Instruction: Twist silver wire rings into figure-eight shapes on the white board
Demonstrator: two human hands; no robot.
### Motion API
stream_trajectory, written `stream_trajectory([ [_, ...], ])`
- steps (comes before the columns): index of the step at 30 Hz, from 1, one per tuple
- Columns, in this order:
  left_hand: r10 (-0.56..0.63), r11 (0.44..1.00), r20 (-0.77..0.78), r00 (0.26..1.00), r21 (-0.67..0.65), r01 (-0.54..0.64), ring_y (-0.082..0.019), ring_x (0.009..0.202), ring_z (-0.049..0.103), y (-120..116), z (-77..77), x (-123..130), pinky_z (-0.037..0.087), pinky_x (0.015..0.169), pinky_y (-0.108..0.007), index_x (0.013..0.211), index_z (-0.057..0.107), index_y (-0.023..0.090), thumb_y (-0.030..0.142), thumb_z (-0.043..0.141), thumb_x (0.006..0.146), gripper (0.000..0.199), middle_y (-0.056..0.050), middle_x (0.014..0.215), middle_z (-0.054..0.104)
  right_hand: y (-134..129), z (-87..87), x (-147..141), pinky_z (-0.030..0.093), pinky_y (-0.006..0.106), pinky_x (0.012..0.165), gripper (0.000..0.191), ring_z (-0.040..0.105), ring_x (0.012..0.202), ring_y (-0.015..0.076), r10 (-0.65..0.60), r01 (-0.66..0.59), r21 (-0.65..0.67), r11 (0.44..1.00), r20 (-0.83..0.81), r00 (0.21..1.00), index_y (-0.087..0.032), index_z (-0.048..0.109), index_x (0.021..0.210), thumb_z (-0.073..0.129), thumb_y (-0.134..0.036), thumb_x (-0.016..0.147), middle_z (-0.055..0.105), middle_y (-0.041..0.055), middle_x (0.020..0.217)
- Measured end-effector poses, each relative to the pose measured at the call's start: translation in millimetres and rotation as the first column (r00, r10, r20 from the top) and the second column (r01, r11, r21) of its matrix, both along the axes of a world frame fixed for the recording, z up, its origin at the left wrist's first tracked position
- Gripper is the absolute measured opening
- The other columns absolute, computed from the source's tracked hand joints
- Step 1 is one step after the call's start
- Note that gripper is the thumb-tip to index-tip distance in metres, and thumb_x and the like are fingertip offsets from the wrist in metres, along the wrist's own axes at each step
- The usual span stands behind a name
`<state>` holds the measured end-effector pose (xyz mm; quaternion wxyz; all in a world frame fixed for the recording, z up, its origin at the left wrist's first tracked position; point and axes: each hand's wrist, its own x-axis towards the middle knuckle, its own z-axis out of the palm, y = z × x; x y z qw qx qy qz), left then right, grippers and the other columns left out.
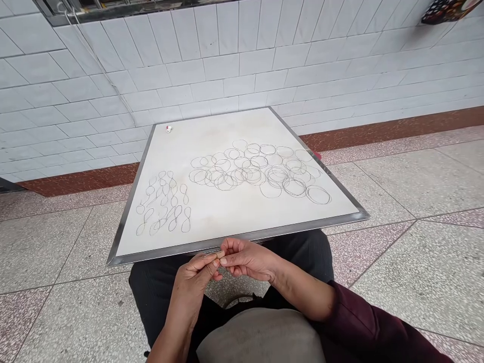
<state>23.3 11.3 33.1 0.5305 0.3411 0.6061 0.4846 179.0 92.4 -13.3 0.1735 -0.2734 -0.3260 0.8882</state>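
I am observing the left hand point(192, 280) and the right hand point(250, 259) meeting just outside the near edge of the tabletop point(227, 217); their fingers point(234, 259) are curling inward and pressing close together, though I cannot tell what, if anything, they are grasping. Thin round loops point(251, 169), many overlapping, are spreading from the middle of the tabletop toward its right edge. Figure-eight loops point(175, 218) are lying in a loose group along the left edge, toward the near-left corner. A small white object point(169, 129) is sitting by the far-left corner. Gray trim point(302, 226) is bordering the pale surface, and dark trousers point(151, 287) are showing beyond the near edge.
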Motion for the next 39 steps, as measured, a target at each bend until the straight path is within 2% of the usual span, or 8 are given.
stream_trajectory([
  [4, 0.001, 0.999, 0.024, 1.000, -0.038, 0.000, -0.019, 0.074, 0.063, 0.7, -2.1, -1.1, 0.054, 0.067, -0.031, 0.090, 0.081, 0.021, 0.040, 0.079, 0.069, 0.029, -0.009, 0.092, 0.074, -0.9, -0.6, -1.9, 0.039, 0.015, 0.048, 0.042, 0.055, 0.053, 0.0048, -0.021, 0.019, 0.048, 0.999, 0.054, 0.998, -0.017, 0.058, 0.084, 0.089, -0.032, 0.062, 0.062, -0.0054, 0.067],
  [10, -0.012, 0.998, 0.042, 0.999, -0.055, 0.014, -0.018, 0.074, 0.061, 3.1, -4.7, -4.0, 0.053, 0.068, -0.030, 0.090, 0.081, 0.019, 0.040, 0.079, 0.070, 0.029, -0.010, 0.094, 0.074, -4.6, 7.2, -6.8, 0.039, 0.017, 0.049, 0.047, 0.054, 0.053, 0.0058, -0.101, 0.073, 0.193, 0.979, 0.138, 0.985, -0.017, 0.053, 0.081, 0.088, -0.041, 0.061, 0.060, -0.0063, 0.064],
  [16, -0.013, 0.998, 0.047, 0.999, -0.060, 0.015, -0.018, 0.076, 0.060, 4.1, -8.1, -4.2, 0.052, 0.069, -0.029, 0.093, 0.081, 0.020, 0.040, 0.078, 0.071, 0.030, -0.009, 0.092, 0.073, -5.1, 11.4, -9.7, 0.040, 0.018, 0.047, 0.051, 0.053, 0.050, 0.0066, -0.142, 0.099, 0.242, 0.965, 0.168, 0.976, -0.018, 0.051, 0.079, 0.088, -0.045, 0.057, 0.057, -0.0075, 0.060],
  [21, -0.011, 0.997, 0.036, 0.999, -0.071, 0.014, -0.017, 0.070, 0.059, 5.3, -9.7, -2.7, 0.052, 0.069, -0.030, 0.098, 0.080, 0.019, 0.043, 0.077, 0.071, 0.036, -0.007, 0.084, 0.071, -3.8, 9.5, -10.6, 0.040, 0.019, 0.047, 0.052, 0.052, 0.048, 0.0065, -0.165, 0.116, 0.257, 0.959, 0.176, 0.971, -0.018, 0.049, 0.077, 0.088, -0.045, 0.056, 0.056, -0.0084, 0.059],
  [29, -0.092, 0.995, 0.010, 0.996, -0.026, 0.092, -0.018, 0.077, 0.061, 5.8, -4.4, -3.0, 0.053, 0.076, -0.032, 0.103, 0.078, 0.020, 0.042, 0.073, 0.075, 0.036, -0.009, 0.095, 0.073, -1.1, 5.2, -9.4, 0.040, 0.018, 0.047, 0.052, 0.054, 0.050, 0.0070, -0.175, 0.131, 0.246, 0.960, 0.168, 0.970, -0.018, 0.050, 0.078, 0.089, -0.043, 0.056, 0.059, -0.0070, 0.060],
  [32, -0.092, 0.995, 0.003, 0.996, -0.034, 0.092, -0.018, 0.077, 0.060, 6.5, -4.7, -4.3, 0.053, 0.073, -0.031, 0.106, 0.077, 0.020, 0.042, 0.072, 0.076, 0.037, -0.009, 0.098, 0.072, -0.4, 3.3, -7.7, 0.041, 0.019, 0.049, 0.047, 0.055, 0.052, 0.0071, -0.172, 0.133, 0.253, 0.958, 0.142, 0.975, -0.018, 0.053, 0.081, 0.088, -0.041, 0.060, 0.061, -0.0056, 0.064],
  [39, -0.067, 0.997, -0.013, 0.998, -0.040, 0.066, -0.015, 0.068, 0.054, 7.6, -4.4, -4.4, 0.050, 0.063, -0.028, 0.107, 0.077, 0.022, 0.040, 0.071, 0.077, 0.036, -0.006, 0.087, 0.070, -0.4, 5.0, -6.1, 0.042, 0.020, 0.050, 0.043, 0.056, 0.056, 0.0085, -0.154, 0.125, 0.224, 0.967, 0.115, 0.981, -0.018, 0.056, 0.082, 0.088, -0.036, 0.060, 0.063, -0.0042, 0.066],
])
